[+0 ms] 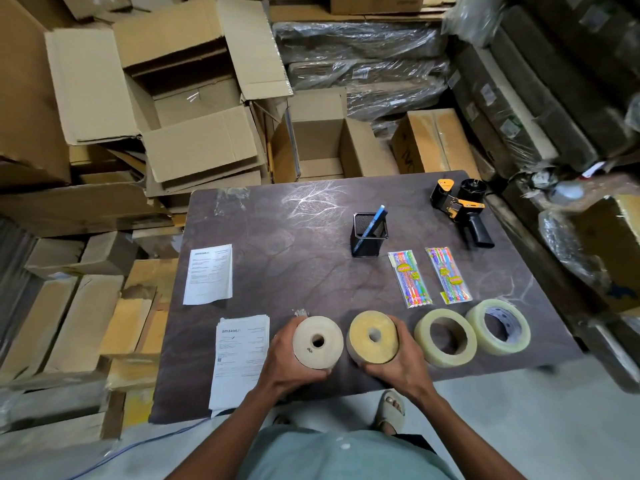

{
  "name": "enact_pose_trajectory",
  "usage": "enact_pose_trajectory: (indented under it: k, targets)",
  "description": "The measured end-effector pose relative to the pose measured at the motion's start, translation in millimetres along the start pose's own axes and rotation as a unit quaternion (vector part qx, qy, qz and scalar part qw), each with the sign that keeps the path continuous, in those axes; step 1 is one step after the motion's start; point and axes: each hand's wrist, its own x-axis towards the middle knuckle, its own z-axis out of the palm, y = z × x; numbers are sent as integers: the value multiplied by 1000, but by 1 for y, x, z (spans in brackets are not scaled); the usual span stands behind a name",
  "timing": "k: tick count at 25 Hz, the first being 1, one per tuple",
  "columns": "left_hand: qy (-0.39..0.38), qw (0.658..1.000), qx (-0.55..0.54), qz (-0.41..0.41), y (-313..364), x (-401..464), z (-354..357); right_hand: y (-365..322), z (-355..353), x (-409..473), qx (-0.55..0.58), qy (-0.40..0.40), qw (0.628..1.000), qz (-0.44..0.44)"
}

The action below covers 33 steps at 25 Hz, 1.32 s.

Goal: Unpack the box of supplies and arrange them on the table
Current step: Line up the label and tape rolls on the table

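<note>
Hands both loaded. My left hand wraps the thick beige roll with a small core hole, fingers curled round its left and near side. My right hand holds the thick yellowish roll with a small core hole, fingers curled under its near edge and right side. Both rolls sit at the near edge of the dark brown table, side by side, a narrow gap between them.

Right of those: a translucent cream tape roll with a wide core, then a clear tape roll with a wide core, the two just touching or nearly so, can't tell which. Behind them lie two clear packs of coloured pens, apart from each other. A black mesh pen holder stands further back with a blue pen leaning in it. The black-and-orange tape dispenser gun lies at the far right corner.

Left side: a stack of printed sheets just beside my left hand, overhanging the near edge; a single printed sheet behind it.

Open brown cardboard box stands beyond the table's far edge.
</note>
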Motion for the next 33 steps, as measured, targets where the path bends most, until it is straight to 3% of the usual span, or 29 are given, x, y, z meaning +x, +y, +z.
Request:
enact_pose_trajectory:
  k: [8,17,24,33]
  targets:
    - [36,998,-7,44,3,11,-26,-20,12,2,15,44,999,7]
    - [132,990,-11,52,-10,69,-110,-98,52,60,46,64,995,-55]
    - [196,980,-17,22,-25,139,-170,-164,87,143,43,20,991,-121]
    - [234,971,-7,-36,-60,231,-221,-205,145,243,50,-8,992,-115]
